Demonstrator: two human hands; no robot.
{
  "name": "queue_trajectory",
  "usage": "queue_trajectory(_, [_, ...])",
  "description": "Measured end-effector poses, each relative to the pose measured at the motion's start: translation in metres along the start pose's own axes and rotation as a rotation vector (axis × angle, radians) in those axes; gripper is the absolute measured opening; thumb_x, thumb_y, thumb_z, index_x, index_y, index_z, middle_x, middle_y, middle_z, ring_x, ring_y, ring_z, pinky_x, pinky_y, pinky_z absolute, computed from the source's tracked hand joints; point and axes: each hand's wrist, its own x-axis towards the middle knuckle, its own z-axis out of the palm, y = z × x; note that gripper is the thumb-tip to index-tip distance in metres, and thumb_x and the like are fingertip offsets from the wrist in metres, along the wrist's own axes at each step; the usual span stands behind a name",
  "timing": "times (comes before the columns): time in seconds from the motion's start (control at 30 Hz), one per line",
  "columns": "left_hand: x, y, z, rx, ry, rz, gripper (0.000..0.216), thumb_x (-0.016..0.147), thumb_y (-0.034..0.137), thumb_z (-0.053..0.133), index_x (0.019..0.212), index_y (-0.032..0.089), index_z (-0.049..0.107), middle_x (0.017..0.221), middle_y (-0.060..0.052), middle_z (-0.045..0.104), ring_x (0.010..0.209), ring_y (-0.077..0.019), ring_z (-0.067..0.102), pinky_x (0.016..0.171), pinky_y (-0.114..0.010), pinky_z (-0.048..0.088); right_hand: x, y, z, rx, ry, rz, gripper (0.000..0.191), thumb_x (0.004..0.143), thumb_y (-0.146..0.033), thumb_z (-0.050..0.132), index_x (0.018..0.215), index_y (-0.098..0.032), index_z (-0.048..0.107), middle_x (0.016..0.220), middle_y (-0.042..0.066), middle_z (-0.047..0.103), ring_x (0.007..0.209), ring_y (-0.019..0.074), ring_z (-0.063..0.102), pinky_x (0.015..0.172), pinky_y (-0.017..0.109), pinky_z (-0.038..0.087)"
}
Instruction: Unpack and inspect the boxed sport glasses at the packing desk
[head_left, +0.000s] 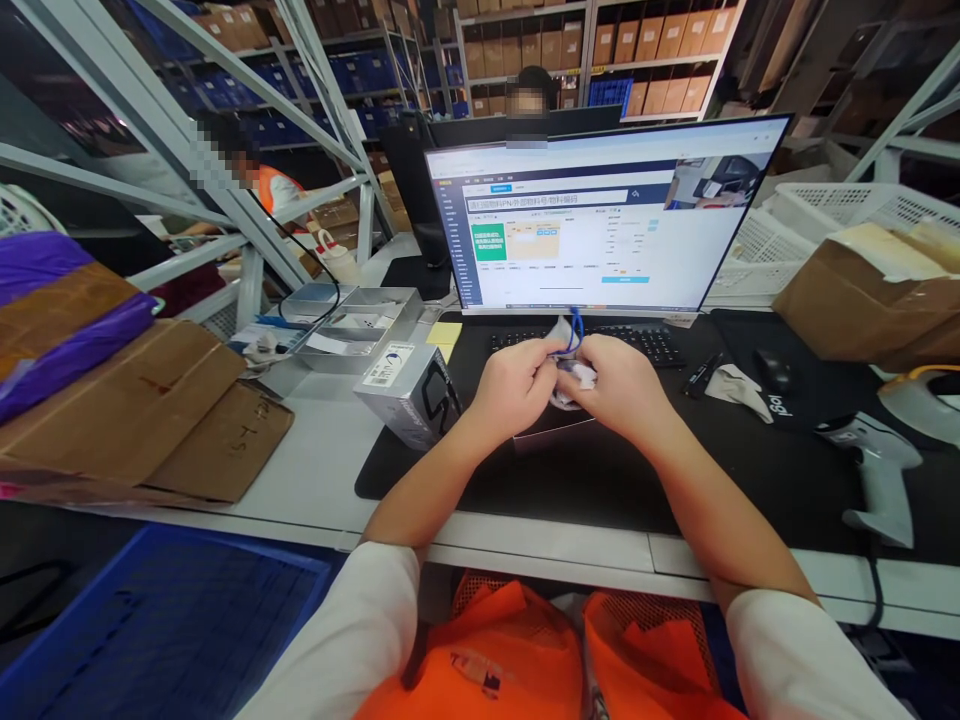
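Small pale bundle (570,398) of crumpled, thin, film-like wrapping, one in number, held above the worktop (322,480) in front of the keyboard (656,345); its contents are largely covered by the fingers, so its true shape is uncertain. One slender, smooth blue cord (576,330), bent into a loop, rises from between the hands. The grip is closed on both sides: the left hand (517,385) and the right hand (622,380) pinch the bundle between curled fingers and thumbs, their tips nearly meeting. Beneath lies one flat, matt black desk mat (465,480). At its left edge stands one rectangular silver carton (409,400) with a white printed label on top; behind it are one yellow paper pad (445,337) and a grey, compartmented tray (360,325) holding paper slips. To the right lie one crumpled white scrap (739,388), one rounded black mouse (775,370) and one pale, pistol-shaped scanner (881,470). One flat monitor (574,245), its screen lit, stands beyond the keyboard. Farther left, one purple-wrapped parcel (67,320), banded with brown tape, rests on brown corrugated cardboard (150,400); at far right is one open cardboard box (862,300) near white lattice baskets (862,205). Two other people appear in the background, before shelving (525,20) stacked with cartons.
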Motion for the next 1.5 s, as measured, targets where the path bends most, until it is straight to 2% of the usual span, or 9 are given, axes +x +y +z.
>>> queue_trajectory(0.17, [-0.003,0.012,0.002,-0.167,-0.103,-0.150,0.029,0.090,0.011,0.049,0.102,0.019,0.074,0.089,-0.001,0.076,0.078,-0.0125,0.069,0.077,-0.023,0.052,-0.001,-0.011,-0.008,-0.117,-0.251,0.198,0.025,0.083,-0.040,0.063,0.091,-0.021,0.049,0.076,0.004,0.064,0.067,0.0218,0.058,0.058,0.031,0.025])
queue_trajectory(0.27, [-0.002,0.016,0.001,-0.185,-0.163,-0.261,0.024,0.088,0.021,0.060,0.109,0.019,0.071,0.076,0.001,0.067,0.065,-0.0112,0.059,0.065,-0.023,0.046,-0.001,-0.013,-0.008,-0.145,-0.266,0.239,0.033,0.084,-0.038,0.060,0.108,-0.018,0.050,0.081,0.006,0.068,0.068,0.0247,0.063,0.058,0.030,0.025])
queue_trajectory(0.37, [0.001,0.011,0.000,-0.209,-0.257,-0.387,0.045,0.081,0.039,0.075,0.120,0.019,0.063,0.070,0.005,0.059,0.060,-0.0108,0.051,0.058,-0.023,0.039,-0.002,-0.012,-0.007,-0.139,-0.264,0.207,0.038,0.084,-0.038,0.061,0.114,-0.017,0.050,0.088,0.008,0.072,0.074,0.0277,0.067,0.060,0.030,0.028])
queue_trajectory(0.5, [0.007,-0.003,0.003,-0.444,-0.342,-0.503,0.031,0.081,0.035,0.072,0.104,0.015,0.064,0.086,-0.001,0.067,0.074,-0.0125,0.059,0.069,-0.023,0.045,-0.002,-0.013,-0.011,-0.008,-0.270,0.176,0.042,0.081,-0.043,0.066,0.114,-0.020,0.051,0.094,0.006,0.073,0.080,0.0267,0.068,0.065,0.030,0.035])
queue_trajectory(0.63, [0.010,-0.014,0.010,-0.486,-0.541,-0.549,0.015,0.078,0.023,0.061,0.080,0.011,0.069,0.071,0.001,0.062,0.066,-0.0111,0.053,0.062,-0.023,0.038,-0.001,-0.007,-0.026,0.145,-0.379,0.189,0.049,0.077,-0.047,0.072,0.115,-0.023,0.051,0.088,0.001,0.071,0.076,0.0223,0.066,0.067,0.029,0.039])
queue_trajectory(0.87, [0.011,-0.018,0.029,-0.643,-0.325,-0.623,0.020,0.077,0.024,0.061,0.085,0.011,0.074,0.076,-0.002,0.069,0.067,-0.0117,0.058,0.066,-0.023,0.044,-0.003,0.020,-0.045,0.014,-0.503,0.329,0.076,0.081,-0.066,0.066,0.140,-0.022,0.051,0.104,0.005,0.072,0.091,0.0245,0.067,0.073,0.031,0.042])
queue_trajectory(1.13, [0.007,-0.011,0.029,-0.884,-0.385,-0.664,0.030,0.072,0.023,0.079,0.097,0.011,0.069,0.087,-0.006,0.072,0.077,-0.0137,0.066,0.075,-0.027,0.052,0.002,0.017,-0.046,-0.061,-0.712,0.292,0.043,0.090,-0.065,0.055,0.085,-0.024,0.068,0.084,0.003,0.072,0.075,0.0203,0.063,0.060,0.030,0.032])
queue_trajectory(1.37, [0.002,-0.018,0.029,-0.883,-0.567,-0.600,0.052,0.062,0.026,0.090,0.097,0.016,0.054,0.086,-0.001,0.064,0.077,-0.0132,0.062,0.072,-0.027,0.051,0.002,0.027,-0.049,0.068,-0.614,0.271,0.034,0.096,-0.048,0.051,0.081,-0.023,0.070,0.078,0.000,0.071,0.071,0.0159,0.060,0.061,0.029,0.034])
queue_trajectory(1.5, [0.001,-0.020,0.032,-0.582,-0.532,-0.495,0.042,0.069,0.037,0.085,0.088,0.017,0.052,0.081,0.002,0.058,0.074,-0.0126,0.055,0.066,-0.025,0.045,0.002,0.026,-0.045,0.171,-0.513,0.238,0.031,0.096,-0.042,0.051,0.092,-0.023,0.075,0.084,0.000,0.073,0.073,0.0153,0.062,0.066,0.028,0.039])
